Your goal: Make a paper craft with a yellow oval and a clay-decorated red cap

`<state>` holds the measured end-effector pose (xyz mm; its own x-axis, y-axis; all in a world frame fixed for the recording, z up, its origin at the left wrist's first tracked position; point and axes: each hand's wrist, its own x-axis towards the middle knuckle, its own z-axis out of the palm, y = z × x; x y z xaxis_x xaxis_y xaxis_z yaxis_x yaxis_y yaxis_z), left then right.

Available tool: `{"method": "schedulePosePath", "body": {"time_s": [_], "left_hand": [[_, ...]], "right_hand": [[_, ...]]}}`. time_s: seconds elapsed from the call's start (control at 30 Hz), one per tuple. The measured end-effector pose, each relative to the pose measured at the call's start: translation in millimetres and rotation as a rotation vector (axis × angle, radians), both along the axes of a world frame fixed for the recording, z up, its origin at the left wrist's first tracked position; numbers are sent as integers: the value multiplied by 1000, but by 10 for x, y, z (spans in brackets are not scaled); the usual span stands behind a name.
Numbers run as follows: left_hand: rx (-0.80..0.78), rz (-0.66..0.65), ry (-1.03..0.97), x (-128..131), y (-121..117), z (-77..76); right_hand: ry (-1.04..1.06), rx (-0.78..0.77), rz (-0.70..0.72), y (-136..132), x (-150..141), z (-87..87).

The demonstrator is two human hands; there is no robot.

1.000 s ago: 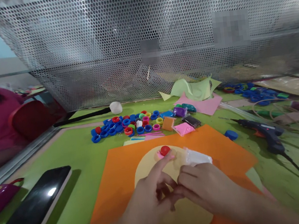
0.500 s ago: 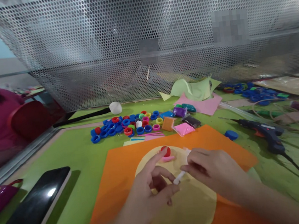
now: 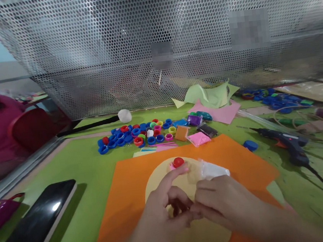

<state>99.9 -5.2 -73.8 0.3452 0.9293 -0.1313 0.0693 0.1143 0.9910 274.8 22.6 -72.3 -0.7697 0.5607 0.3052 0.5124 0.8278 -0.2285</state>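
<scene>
My left hand (image 3: 166, 209) is over the pale yellow paper circle (image 3: 152, 176), index finger stretched forward and thumb and other fingers curled in a pinch. My right hand (image 3: 226, 201) has its fingers closed and meets the left fingertips. Whatever lies between the fingertips is hidden. Just beyond the right knuckles is a white plastic packet (image 3: 214, 170); I cannot tell whether the hand touches it. A red bottle cap (image 3: 178, 162) with something pink beside it sits near the circle's far edge, close to my left index finger. Under the circle lies an orange sheet (image 3: 123, 194).
Coloured bottle caps (image 3: 128, 138) and small clay packets (image 3: 198, 138) lie beyond the sheet. A hot glue gun (image 3: 287, 142) with its cord is at right, near a blue cap (image 3: 250, 145). A phone (image 3: 36, 226) lies at left. A perforated metal panel (image 3: 129, 35) stands behind.
The white strip between my hands no longer shows. My right hand has moved nearer, against the left fingertips, uncovering the white packet. The left index finger has shifted off the red cap.
</scene>
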Motion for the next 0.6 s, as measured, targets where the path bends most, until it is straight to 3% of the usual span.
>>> {"method": "schedulePosePath", "body": {"time_s": [0.13,0.3,0.6], "left_hand": [[-46,28,-4,3,20,25],[-78,71,-44,-5,62,36],[-122,32,-37,26,52,5]], "right_hand": [[39,108,-74,27,12,-7],[92,51,-219,80,89,34],[42,-20,-139,-19,3,-48]]}}
